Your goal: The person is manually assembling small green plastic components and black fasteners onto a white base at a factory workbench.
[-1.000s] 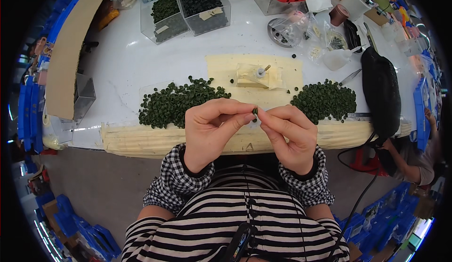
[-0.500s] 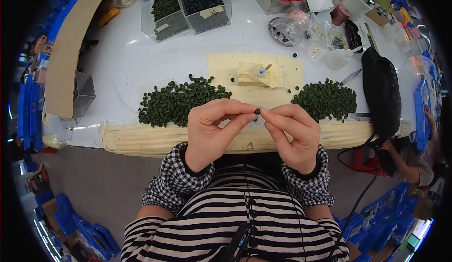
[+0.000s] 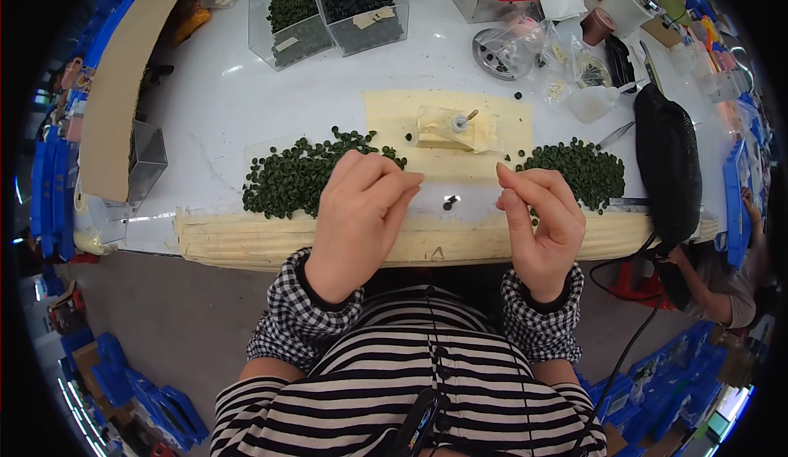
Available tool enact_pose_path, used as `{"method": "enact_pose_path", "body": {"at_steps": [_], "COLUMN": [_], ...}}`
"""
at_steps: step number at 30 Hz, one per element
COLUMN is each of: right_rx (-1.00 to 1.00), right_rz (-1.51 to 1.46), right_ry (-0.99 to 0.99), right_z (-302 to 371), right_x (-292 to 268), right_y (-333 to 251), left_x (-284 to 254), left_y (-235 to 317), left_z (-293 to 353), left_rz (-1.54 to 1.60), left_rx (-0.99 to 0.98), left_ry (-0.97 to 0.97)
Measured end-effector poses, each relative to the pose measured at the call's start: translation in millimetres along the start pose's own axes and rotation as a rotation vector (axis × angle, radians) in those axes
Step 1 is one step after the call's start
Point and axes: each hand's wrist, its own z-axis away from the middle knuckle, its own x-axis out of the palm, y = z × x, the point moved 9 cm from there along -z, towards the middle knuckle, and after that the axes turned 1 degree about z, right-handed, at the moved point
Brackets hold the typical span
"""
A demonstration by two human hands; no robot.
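Two loose green pieces point(image 3: 450, 202) lie on the table between left hand point(image 3: 355, 219) and right hand point(image 3: 548, 220), touching neither. Left pile point(image 3: 287, 179) and right pile point(image 3: 579, 171) sit one by each hand, presumably for short reaches. Wrapped block point(image 3: 439, 133) stands beyond, near centre. Left fingers bunched, right thumb and forefinger close; cannot tell whether either grips anything. Left hand hides part of its pile.
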Motion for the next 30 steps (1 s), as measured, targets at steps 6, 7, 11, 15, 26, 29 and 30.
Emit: {"method": "enact_pose_path", "body": {"at_steps": [6, 7, 11, 15, 26, 29, 30], "right_rx": [-0.009, -0.013, -0.037, -0.013, -0.073, -0.089, -0.105], "right_rz": [-0.002, -0.002, 0.017, 0.029, 0.171, 0.223, 0.257], "right_ry": [-0.01, -0.014, -0.017, 0.004, 0.071, 0.069, 0.074], "right_z": [-2.6, -3.2, -3.9, -5.7, -30.5, -37.6, -40.4], "right_x": [4.9, 6.5, 7.8, 3.4, 6.5, 12.1, 13.9], "right_y": [-1.1, -2.2, -3.6, -2.5, -2.6, 1.6, 2.6], "left_x": [-3.5, 0.5, 6.1, 6.7, -12.3, -10.5, -6.9], "left_y": [-4.2, -4.6, -0.6, -2.9, -19.6, -26.0, -27.2], "left_z": [6.5, 7.4, 7.1, 7.1, 8.9, 9.9, 8.5], "left_rz": [-0.093, -0.098, -0.144, -0.134, 0.213, 0.56, 0.676], "left_rx": [0.004, 0.0, 0.02, 0.03, -0.166, -0.261, -0.275], "left_ry": [-0.084, -0.091, -0.088, -0.067, 0.046, 0.072, 0.083]}}
